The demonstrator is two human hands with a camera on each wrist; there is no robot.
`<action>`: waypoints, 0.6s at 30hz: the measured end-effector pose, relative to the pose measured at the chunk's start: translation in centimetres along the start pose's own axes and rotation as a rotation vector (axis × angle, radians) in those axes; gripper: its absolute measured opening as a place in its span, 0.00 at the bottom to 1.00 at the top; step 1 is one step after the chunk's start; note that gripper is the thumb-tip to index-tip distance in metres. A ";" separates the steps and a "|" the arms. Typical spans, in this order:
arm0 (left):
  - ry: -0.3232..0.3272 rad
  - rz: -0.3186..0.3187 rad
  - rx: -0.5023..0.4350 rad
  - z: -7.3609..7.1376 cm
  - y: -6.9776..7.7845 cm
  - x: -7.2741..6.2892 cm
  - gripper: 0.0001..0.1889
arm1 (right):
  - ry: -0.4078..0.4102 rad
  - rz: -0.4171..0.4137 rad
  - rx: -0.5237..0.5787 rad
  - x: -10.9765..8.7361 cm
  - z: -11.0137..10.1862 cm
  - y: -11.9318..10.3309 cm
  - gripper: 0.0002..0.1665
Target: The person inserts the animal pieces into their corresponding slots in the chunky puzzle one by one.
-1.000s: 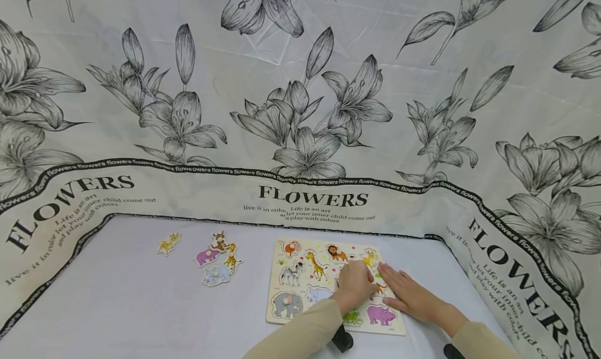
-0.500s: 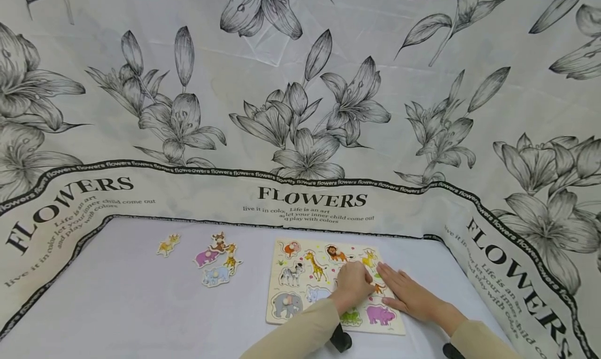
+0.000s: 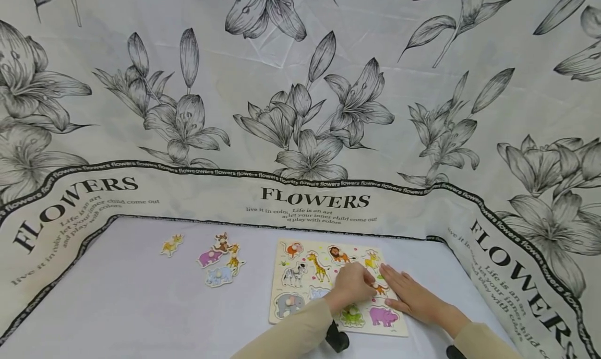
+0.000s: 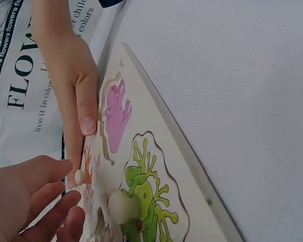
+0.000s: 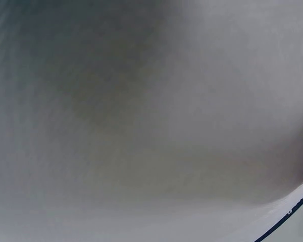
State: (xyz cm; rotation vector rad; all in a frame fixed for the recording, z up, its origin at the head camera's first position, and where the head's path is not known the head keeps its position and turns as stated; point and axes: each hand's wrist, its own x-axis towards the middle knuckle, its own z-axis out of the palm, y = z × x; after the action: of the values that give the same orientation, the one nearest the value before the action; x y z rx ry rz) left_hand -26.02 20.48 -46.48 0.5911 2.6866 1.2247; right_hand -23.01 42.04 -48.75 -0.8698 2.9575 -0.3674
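Note:
A wooden animal peg puzzle board (image 3: 278, 286) lies on the white cloth. Over its right half hovers my left hand (image 3: 349, 286), fingers loosely bent. In the left wrist view a wooden knob (image 4: 81, 177) shows just past the tips of those fingers, on an orange animal piece (image 3: 380, 289). Near it sits a green frog piece (image 4: 146, 196) in its slot, its own knob upright. The hippo slot (image 4: 116, 116) shows a pink picture in a recess. My right hand (image 3: 415, 296) lies flat along the board's right edge, fingers straight. The right wrist view is mostly blurred grey.
On the left of the cloth, a purple hippo piece (image 3: 208, 258), a blue animal piece (image 3: 218, 277), a giraffe piece (image 3: 235, 262) and a brown animal piece (image 3: 221, 242) lie bunched. A yellow animal piece (image 3: 171, 245) lies apart. Behind hangs a flower-printed curtain (image 3: 211, 192).
My left hand loosens from a tighter curl and its forearm shifts slightly left, showing more of the frog piece. The right hand stays at the board's edge. The head view shifts slightly.

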 end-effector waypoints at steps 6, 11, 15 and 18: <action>0.002 0.037 -0.030 -1.4 -0.4 -0.5 0.11 | 0.003 0.017 0.003 0.0 0.1 0.2 0.43; 0.026 0.082 -0.057 -2.6 -1.0 -0.9 0.12 | 0.015 0.001 -0.011 0.0 -0.1 0.1 0.42; 0.030 0.121 -0.095 -3.6 -1.7 -1.2 0.12 | 0.021 -0.010 -0.015 0.0 -0.1 -0.1 0.42; 0.029 0.114 -0.129 -4.2 -2.4 -1.4 0.11 | 0.019 -0.011 -0.017 0.0 0.0 -0.1 0.42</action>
State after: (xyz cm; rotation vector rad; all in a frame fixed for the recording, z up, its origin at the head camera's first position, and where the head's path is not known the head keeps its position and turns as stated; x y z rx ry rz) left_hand -26.61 15.58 -45.55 0.7220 2.6034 1.4337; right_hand -22.99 41.97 -48.75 -0.8897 2.9785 -0.3541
